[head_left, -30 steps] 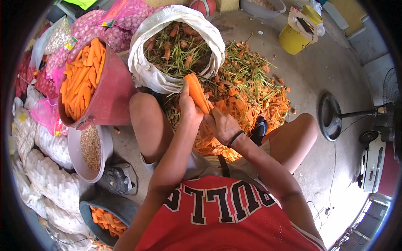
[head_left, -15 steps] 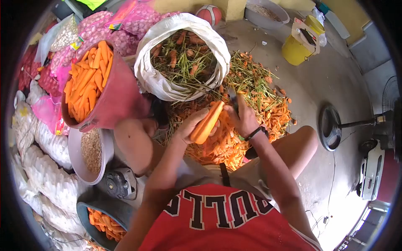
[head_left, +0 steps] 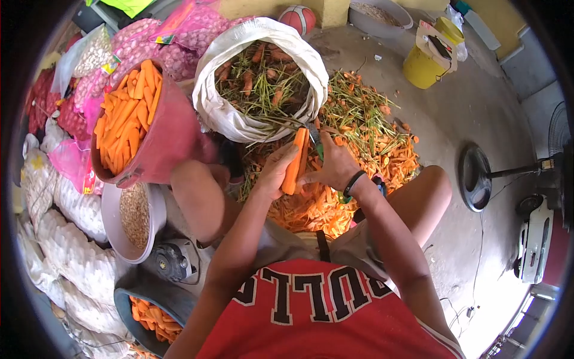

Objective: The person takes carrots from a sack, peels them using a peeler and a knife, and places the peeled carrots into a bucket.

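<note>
An orange peeled carrot stands nearly upright between my hands. My left hand is wrapped round its left side. On the carrot's right, my right hand is closed round a tool with a green handle, probably a peeler or knife, its far end near the carrot's top; the fingers hide much of it. Beneath both hands lies a heap of orange peelings. Just beyond them sits a white sack of unpeeled carrots and green stalks.
At the left, a red bucket holds peeled carrots, with a tub of small pale pieces below it. A dark bucket of carrots stands lower left. Stalks cover the heap's far side. A fan base and yellow bucket are right.
The carrot has gone from tilted to nearly upright, a little higher and rightward. My right hand has moved slightly left and down, closer against it.
</note>
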Demonstrator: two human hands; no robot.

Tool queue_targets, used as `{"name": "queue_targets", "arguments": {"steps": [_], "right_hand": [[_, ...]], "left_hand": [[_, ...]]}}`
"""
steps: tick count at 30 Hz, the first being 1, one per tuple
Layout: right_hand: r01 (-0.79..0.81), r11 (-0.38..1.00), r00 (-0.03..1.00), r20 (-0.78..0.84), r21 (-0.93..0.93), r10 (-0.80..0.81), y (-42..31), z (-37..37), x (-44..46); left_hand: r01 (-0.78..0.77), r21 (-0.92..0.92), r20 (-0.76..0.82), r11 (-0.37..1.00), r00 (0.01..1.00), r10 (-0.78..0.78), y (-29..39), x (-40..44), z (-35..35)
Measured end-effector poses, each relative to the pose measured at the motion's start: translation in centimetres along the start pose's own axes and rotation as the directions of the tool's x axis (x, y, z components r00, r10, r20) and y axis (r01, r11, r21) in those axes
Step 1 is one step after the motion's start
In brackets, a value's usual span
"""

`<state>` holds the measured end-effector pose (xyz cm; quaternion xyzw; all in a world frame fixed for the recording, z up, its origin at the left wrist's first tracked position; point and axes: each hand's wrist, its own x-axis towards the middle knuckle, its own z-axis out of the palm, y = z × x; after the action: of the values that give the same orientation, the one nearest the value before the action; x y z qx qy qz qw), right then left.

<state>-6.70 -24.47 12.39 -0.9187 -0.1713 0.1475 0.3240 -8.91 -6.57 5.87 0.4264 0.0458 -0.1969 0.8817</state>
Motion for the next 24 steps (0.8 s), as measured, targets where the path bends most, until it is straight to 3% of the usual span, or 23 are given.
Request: {"name": "queue_targets", "arguments": {"steps": [2, 5, 11, 14, 20, 24], "right_hand": [[-0.062, 0.998, 0.99, 0.125, 0.01, 0.06, 0.1, -0.2, -0.1], [-0.019, 1.0, 0.996, 0.092, 0.011, 0.018, 0.2, 0.3, -0.5], [0.003, 0.994, 0.993, 0.118, 0.11, -0.016, 1.4, 2.2, -1.1], [0.005, 1.0, 0.995, 0.101, 0.01, -0.006, 0.3, 1.5, -1.8], [-0.04, 0.996, 0.988, 0.153, 0.075, 0.029, 0.8, 1.4, -2.0], [-0.047, 0.985, 0.997, 0.068, 0.167, 0.036, 1.5, 2.2, -2.6]], "left_hand": [[-0.006, 0.051, -0.049, 0.999, 0.999, 0.009, -0.3, 0.0, 0.2], [0.004, 0.061, 0.0, 0.998, 1.0, -0.004, 0.1, -0.4, 0.6], [0.015, 0.117, -0.094, 0.993, 0.996, -0.004, -0.2, 0.4, 0.8], [0.074, 0.092, -0.094, 0.993, 0.993, -0.065, 0.0, 0.4, 1.2], [0.086, 0.044, -0.181, 0.995, 0.981, -0.076, 0.2, 1.7, 3.4], [0.061, 0.026, -0.181, 0.998, 0.982, -0.055, -0.3, 2.9, 2.9]]}}
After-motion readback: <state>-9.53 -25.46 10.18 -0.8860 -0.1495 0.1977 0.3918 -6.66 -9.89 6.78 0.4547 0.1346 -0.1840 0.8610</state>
